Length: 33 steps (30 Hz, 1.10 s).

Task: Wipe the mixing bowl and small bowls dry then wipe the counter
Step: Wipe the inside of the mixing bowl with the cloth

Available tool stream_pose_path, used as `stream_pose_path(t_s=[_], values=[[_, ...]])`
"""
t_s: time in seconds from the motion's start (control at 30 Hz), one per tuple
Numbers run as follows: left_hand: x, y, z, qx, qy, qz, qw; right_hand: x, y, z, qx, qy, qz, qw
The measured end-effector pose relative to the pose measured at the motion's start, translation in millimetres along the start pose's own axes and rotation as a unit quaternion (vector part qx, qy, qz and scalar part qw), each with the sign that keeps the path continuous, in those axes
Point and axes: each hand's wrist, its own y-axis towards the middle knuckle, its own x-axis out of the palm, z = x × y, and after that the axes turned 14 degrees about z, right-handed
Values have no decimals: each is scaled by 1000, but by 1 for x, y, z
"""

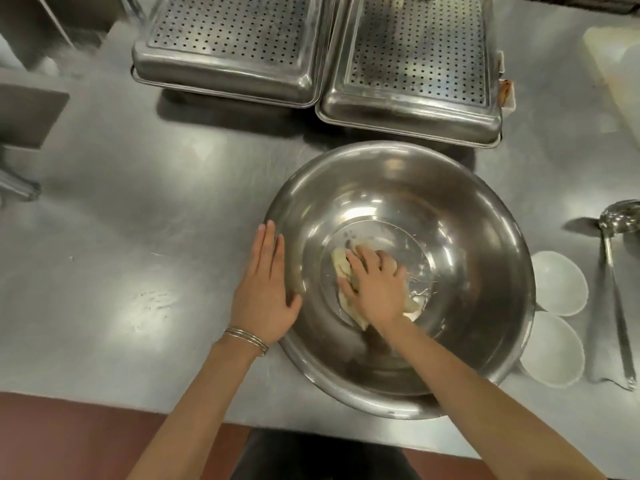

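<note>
Both bare forearms reach in over the near edge of the brushed steel counter. The left hand lies flat, palm down, with its fingers straight and together and pointing away from the body. Its thumb side rests against the outer left wall of the large round stainless-steel mixing bowl. Thin silver metal bangles circle the left wrist. The right arm angles inward over the bowl's near rim. The right hand is palm down with its fingers spread, pressing a crumpled pale-yellow cloth onto the bowl's flat bottom.
</note>
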Motion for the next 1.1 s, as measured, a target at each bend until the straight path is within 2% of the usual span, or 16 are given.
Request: stream_pose_path(t_s=[0.07, 0.17, 0.23, 0.3, 0.37, 0.43, 0.5, 0.53, 0.57, 0.63, 0.7, 0.77, 0.87, 1.0, 1.07, 1.1], values=[[-4, 5, -9, 38, 5, -14, 999, 10, -11, 11, -160, 29, 73, 984], [-9, 23, -21, 91, 5, -39, 995, 17, -3, 44, -333, 11, 76, 940], [-9, 34, -25, 117, 9, -44, 992, 10, 13, 47, -207, -7, 44, 977], [-7, 41, -25, 131, 14, -44, 990, 5, 30, 28, 38, 1, 8, 999], [-6, 44, -24, 130, 19, -40, 990, 5, 28, 4, 80, -17, -4, 997], [-6, 45, -23, 127, 22, -35, 991, 10, 11, 0, -107, -9, 35, 994], [-4, 45, -23, 131, 16, -29, 991, 17, 4, 23, -327, 15, 58, 943], [-4, 45, -24, 132, 16, -27, 991, 20, 6, 36, -370, 19, 68, 926], [-3, 44, -25, 131, 16, -26, 991, 22, 9, 42, -350, 14, 78, 933], [-1, 45, -27, 134, 13, -22, 991, 21, 11, 33, -152, -6, 81, 985], [-1, 45, -28, 140, -9, -10, 990, 22, 10, 7, -9, -28, 92, 995], [-2, 43, -27, 114, -62, 3, 992, 21, 3, -1, -21, -21, 81, 996], [-4, 32, -23, -31, -165, 25, 985, 13, 1, 20, -124, -21, 83, 989], [-4, -7, -2, -206, -299, 47, 930, 6, -1, 3, 67, 3, 63, 996], [0, -21, 7, -229, -310, 57, 921, 8, -11, -12, 54, 0, 86, 995], [2, -24, 9, -232, -320, 69, 916, 11, -19, -13, -19, 5, 100, 995]])
